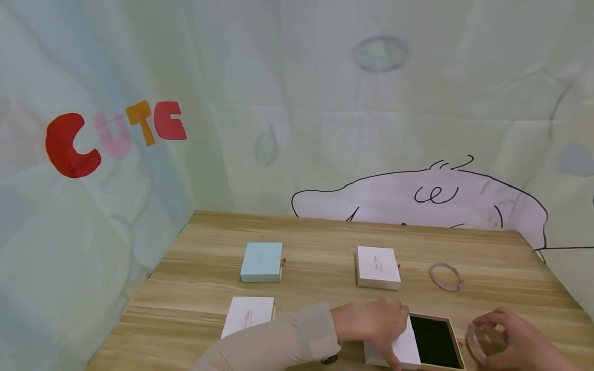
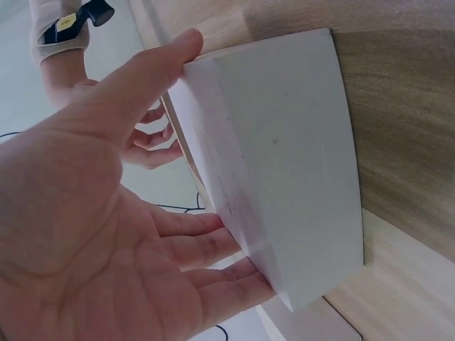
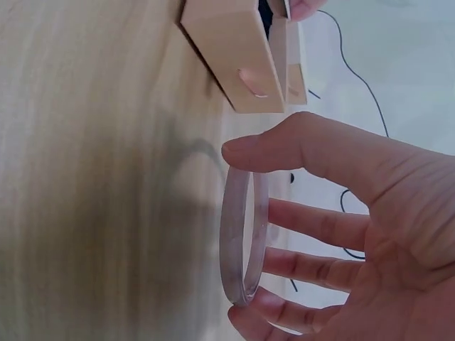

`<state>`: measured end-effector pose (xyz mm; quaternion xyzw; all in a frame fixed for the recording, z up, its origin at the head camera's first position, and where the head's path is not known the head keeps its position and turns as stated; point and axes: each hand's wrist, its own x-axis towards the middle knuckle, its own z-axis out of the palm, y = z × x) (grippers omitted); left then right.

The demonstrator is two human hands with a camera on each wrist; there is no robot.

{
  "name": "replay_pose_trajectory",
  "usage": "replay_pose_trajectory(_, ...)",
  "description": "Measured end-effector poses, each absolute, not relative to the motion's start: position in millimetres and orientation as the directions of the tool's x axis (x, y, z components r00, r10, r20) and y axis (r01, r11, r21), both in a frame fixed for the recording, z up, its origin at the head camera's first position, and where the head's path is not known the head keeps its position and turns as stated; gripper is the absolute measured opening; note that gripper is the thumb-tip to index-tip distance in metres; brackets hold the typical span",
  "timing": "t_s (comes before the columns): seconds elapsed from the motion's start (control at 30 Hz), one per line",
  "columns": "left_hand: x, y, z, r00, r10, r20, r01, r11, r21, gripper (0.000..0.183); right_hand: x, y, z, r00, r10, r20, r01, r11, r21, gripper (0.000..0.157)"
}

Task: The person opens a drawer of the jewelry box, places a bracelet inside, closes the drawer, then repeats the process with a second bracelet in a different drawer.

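My left hand spans the white sleeve of a drawer-style jewellery box, thumb on one edge and fingers on the opposite one. The drawer sticks out to the right, showing a dark lining with nothing on the visible part. Just right of it, my right hand holds a pale translucent bangle above the table. Thumb and fingertips pinch its rim from opposite ends. In the right wrist view, the drawer's front with its small ribbon pull faces the bangle.
A second bangle lies on the wooden table behind the right hand. Also standing there are a closed white box, a light blue box and another white box, partly covered by the left sleeve. Printed cloth hangs behind.
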<state>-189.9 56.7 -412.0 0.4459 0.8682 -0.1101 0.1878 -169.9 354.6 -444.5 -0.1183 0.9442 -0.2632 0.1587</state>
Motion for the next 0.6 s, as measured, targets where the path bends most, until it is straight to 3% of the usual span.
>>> replay_pose_trajectory(0.17,-189.1,57.5,-412.2,-0.539,0.727,-0.426,0.813,0.582,-0.036,0.094,-170.5,354.4,-437.4,-0.923,-0.318,-0.218,-0.164,0.836,-0.524,0.061)
replay_pose_trajectory(0.4,-188.7,58.0,-413.0,-0.547,0.721,-0.425,0.807,0.589,-0.04,0.093,-171.3,359.7,-433.7,-0.865,-0.492,0.095,-0.475,0.742,-0.473,0.059)
replay_pose_trajectory(0.6,-190.1,57.9,-413.6,-0.54,0.725,-0.427,0.809,0.587,-0.027,0.093,-171.2,353.2,-424.6,-0.868,-0.482,0.117,-0.481,0.759,-0.439,0.061)
